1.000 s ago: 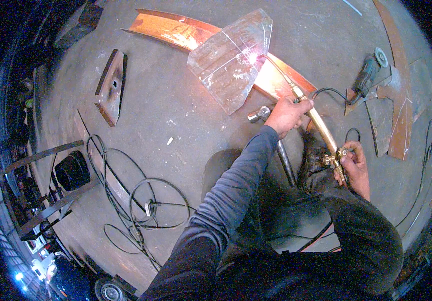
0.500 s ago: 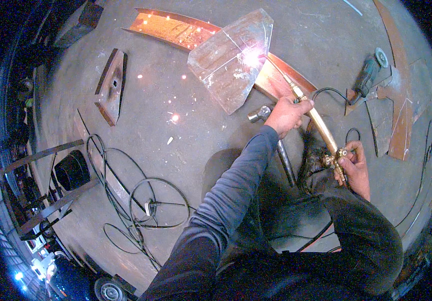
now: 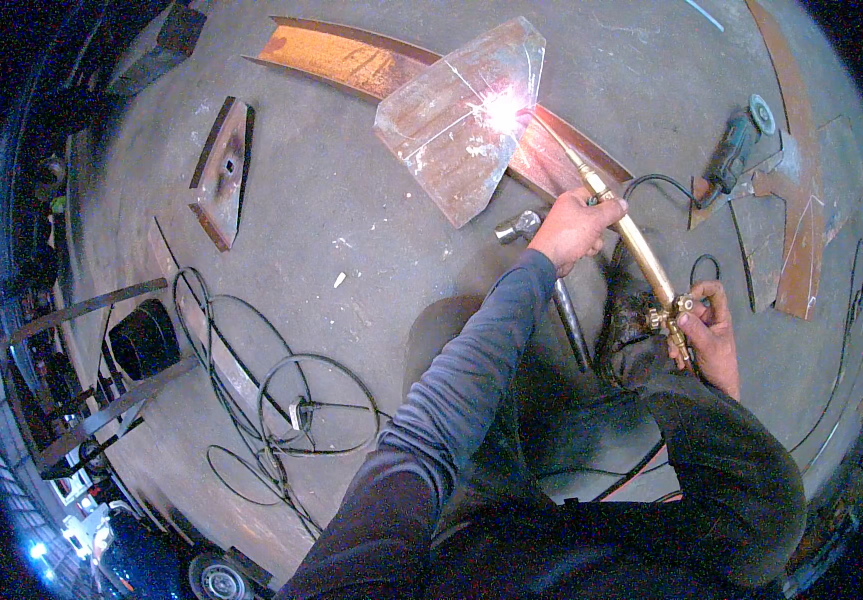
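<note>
A brass cutting torch [image 3: 641, 250] runs slantwise between my two hands. My left hand [image 3: 573, 232] is wrapped round its front part, and my right hand [image 3: 713, 335] grips the valve end near my knee. At the torch's tip a bright white-pink glow covers the right edge of a steel plate [image 3: 461, 130], hiding the spot where flame and metal meet. Chalk lines cross the plate. It rests across a rusty steel channel [image 3: 341, 60] that extends out on both sides. Under my left wrist a hammer [image 3: 519, 228] lies with its dark handle toward me.
An angle grinder [image 3: 736, 150] lies at the right beside rusty steel offcuts [image 3: 799, 240]. On the left are a folded steel piece with a square hole [image 3: 221, 175], looped black cable [image 3: 316, 400] and a dark metal frame [image 3: 101, 330]. A vehicle wheel [image 3: 219, 578] shows at the lower left.
Sparks scattered over the floor and channel have gone. The glow at the plate's edge looks a little wider. Both hands and the torch stay almost in place.
</note>
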Demonstrator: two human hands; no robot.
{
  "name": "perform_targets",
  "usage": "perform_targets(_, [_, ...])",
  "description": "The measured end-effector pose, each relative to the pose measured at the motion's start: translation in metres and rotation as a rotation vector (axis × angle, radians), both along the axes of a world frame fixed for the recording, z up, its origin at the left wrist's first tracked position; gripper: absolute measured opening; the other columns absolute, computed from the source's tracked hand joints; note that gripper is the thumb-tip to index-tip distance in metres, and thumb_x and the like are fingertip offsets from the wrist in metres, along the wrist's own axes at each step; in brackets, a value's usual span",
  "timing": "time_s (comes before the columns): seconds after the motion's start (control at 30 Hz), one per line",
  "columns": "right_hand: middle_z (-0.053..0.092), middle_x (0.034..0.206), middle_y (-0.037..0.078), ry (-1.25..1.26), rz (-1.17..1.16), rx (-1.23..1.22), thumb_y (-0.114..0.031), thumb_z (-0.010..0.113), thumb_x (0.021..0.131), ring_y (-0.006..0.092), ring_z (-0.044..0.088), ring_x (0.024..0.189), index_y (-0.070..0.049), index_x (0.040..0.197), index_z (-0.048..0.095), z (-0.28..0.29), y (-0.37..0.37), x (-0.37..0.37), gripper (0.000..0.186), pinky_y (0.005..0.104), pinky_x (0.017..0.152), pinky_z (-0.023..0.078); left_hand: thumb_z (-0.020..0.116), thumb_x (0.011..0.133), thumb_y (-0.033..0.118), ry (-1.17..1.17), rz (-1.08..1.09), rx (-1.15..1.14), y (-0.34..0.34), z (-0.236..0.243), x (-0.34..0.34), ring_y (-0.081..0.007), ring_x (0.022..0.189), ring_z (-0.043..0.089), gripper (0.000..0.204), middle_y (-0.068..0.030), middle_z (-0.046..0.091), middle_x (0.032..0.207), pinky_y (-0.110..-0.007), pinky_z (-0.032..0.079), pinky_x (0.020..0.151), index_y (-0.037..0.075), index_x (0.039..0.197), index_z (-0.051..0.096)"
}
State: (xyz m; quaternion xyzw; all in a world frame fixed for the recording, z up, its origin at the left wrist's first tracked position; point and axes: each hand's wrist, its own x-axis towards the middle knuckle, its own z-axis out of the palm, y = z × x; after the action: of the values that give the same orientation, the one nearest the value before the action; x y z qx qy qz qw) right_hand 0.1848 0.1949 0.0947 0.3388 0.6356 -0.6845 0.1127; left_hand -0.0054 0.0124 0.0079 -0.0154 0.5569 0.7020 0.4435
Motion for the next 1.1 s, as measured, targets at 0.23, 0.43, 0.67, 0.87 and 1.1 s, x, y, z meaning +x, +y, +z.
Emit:
perform_targets(0.23, [0.065,0.081,0.005,0.023,0.008,-0.018,-0.007,0.059,0.094,0.0108,0.057,0.052,-0.015,0.117,0.049,-0.002,0.000,0.000,0.026,0.0251,0.041,0.042,0.067,0.095,0.035,0.017,-0.004,-0.030,-0.001,-0.002,0.000,-0.0078,0.054,0.046,0.030,0.0020,0.054,0.071,-0.026,0.035,0.046,0.005,0.096,0.065])
perform_targets(0.43, [0.063,0.081,0.005,0.008,0.008,-0.007,-0.009,0.057,0.092,0.0114,0.057,0.052,-0.014,0.122,0.050,-0.002,0.003,0.001,0.031,0.0260,0.041,0.042,0.066,0.095,0.034,0.045,-0.036,-0.050,-0.003,0.005,-0.001,-0.0066,0.053,0.045,0.030,0.0034,0.053,0.070,-0.025,0.033,0.046,0.005,0.098,0.064])
perform_targets(0.67, [0.061,0.080,0.004,0.021,0.021,-0.020,-0.008,0.057,0.092,0.0118,0.058,0.054,-0.014,0.120,0.051,-0.002,0.002,0.000,0.030,0.0260,0.042,0.043,0.065,0.096,0.034,0.060,-0.024,-0.035,-0.001,0.002,0.000,-0.0058,0.052,0.044,0.029,0.0038,0.053,0.069,-0.025,0.033,0.045,0.006,0.098,0.063])
perform_targets(0.87, [0.063,0.082,0.003,0.008,0.023,-0.036,-0.007,0.059,0.092,0.0112,0.059,0.054,-0.014,0.120,0.051,0.000,0.002,-0.001,0.031,0.0257,0.041,0.043,0.066,0.096,0.036,-0.001,-0.031,-0.032,-0.002,-0.003,0.000,-0.0060,0.052,0.044,0.029,0.0034,0.054,0.069,-0.025,0.033,0.045,0.006,0.096,0.064])
perform_targets(1.1, [0.063,0.081,0.002,0.063,0.015,-0.052,-0.005,0.063,0.091,0.0105,0.058,0.053,-0.015,0.116,0.048,-0.006,0.003,0.002,0.031,0.0245,0.040,0.043,0.067,0.096,0.036,0.037,-0.012,-0.007,-0.002,-0.005,0.000,-0.0067,0.052,0.045,0.032,0.0021,0.056,0.071,-0.025,0.033,0.044,0.004,0.098,0.064])
